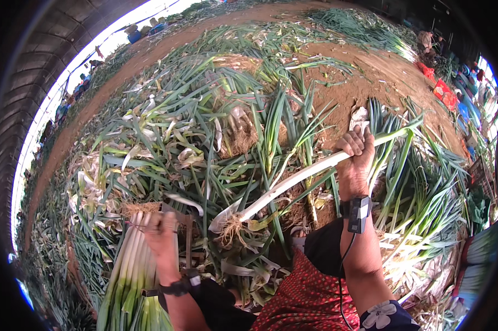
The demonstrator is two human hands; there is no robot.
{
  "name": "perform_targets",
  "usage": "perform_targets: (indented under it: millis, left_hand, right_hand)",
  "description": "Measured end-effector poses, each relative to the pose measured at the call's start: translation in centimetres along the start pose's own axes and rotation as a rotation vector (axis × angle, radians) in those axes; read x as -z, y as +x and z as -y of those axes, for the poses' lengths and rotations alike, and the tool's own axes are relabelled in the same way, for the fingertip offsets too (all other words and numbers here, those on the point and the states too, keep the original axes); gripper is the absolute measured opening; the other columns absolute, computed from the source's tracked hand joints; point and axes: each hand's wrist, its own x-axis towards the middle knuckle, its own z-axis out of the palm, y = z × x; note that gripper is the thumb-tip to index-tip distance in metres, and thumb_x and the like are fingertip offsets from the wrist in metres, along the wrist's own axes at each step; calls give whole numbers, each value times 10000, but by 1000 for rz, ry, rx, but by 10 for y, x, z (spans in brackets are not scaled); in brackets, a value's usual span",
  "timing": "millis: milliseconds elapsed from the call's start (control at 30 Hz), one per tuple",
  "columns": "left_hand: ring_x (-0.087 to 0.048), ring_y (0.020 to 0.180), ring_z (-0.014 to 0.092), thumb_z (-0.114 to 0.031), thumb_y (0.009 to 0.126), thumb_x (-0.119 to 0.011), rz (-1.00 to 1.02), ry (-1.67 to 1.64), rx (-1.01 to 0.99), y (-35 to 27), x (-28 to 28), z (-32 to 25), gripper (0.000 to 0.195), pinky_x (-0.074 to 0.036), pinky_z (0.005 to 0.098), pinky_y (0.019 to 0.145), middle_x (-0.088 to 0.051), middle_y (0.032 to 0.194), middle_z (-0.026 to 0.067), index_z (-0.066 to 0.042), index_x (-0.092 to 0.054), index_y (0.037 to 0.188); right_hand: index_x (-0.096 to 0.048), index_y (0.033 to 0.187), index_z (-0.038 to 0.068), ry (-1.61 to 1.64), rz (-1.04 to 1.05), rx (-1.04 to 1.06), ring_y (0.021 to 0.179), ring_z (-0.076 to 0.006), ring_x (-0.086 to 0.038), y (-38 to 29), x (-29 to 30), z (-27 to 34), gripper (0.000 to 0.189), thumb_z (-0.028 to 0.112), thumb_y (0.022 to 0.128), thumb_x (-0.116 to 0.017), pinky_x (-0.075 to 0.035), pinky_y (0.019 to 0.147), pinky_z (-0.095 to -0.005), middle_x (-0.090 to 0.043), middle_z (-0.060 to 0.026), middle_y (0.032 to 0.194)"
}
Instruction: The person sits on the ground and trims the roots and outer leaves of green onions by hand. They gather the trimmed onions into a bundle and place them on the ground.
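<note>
My right hand (355, 155) grips a long green onion stalk (290, 182) near its green leaves. The white shank slants down to the left and ends in shaggy roots (232, 231). A pale loose sheath (224, 217) shows beside the root end. My left hand (160, 236) is over a bundle of green onions (129, 265), its fingers curled and slightly blurred. What those fingers grasp is hidden. The bundle's roots (139, 208) point away from me, and a thin reddish tie (135, 225) crosses the white shanks. Just right of my left hand stands a brown frame piece (189, 240).
Cut leaves and peeled skins (149, 153) cover the ground ahead. A heap of green onions (418, 182) lies at my right. Farther off are bare brown soil (356, 78), another green onion pile (360, 29) and a red bag (444, 95).
</note>
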Motion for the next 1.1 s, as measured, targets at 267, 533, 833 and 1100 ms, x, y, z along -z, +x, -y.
perform_targets:
  millis: [267,533,833,1100]
  left_hand:
    - [-663,852,276,29,698,-841,330,228,-535,-60,-101,-108,386,-538,368,739,-639,960,117,-33,-638,1020]
    - [-606,809,367,14,757,-786,233,400,-624,-65,-113,-85,287,-504,459,683,-567,903,138,-47,-599,966]
    - [-579,797,339,28,703,-772,264,570,-850,-66,-110,-81,259,-483,457,681,-501,858,104,-63,-592,865]
    - [-579,760,300,81,635,-740,44,438,-918,-58,-89,-67,305,-517,410,705,-533,863,80,-76,-571,835]
  right_hand:
    - [-514,831,111,-161,-32,-72,422,-21,-312,-20,-6,-51,221,198,1034,-517,-305,363,-192,-322,100,557]
    - [-545,925,82,-253,-35,-68,443,-40,-290,-29,-7,-73,153,203,1019,-551,-298,395,-206,-307,83,579]
    - [-537,924,74,-399,-174,68,488,-37,-306,-33,-6,-79,161,197,1028,-539,-302,430,-213,-327,75,619]
    - [-498,821,123,-342,-278,162,525,-53,-339,-19,-4,-52,170,114,964,-588,-325,450,-214,-379,66,667]
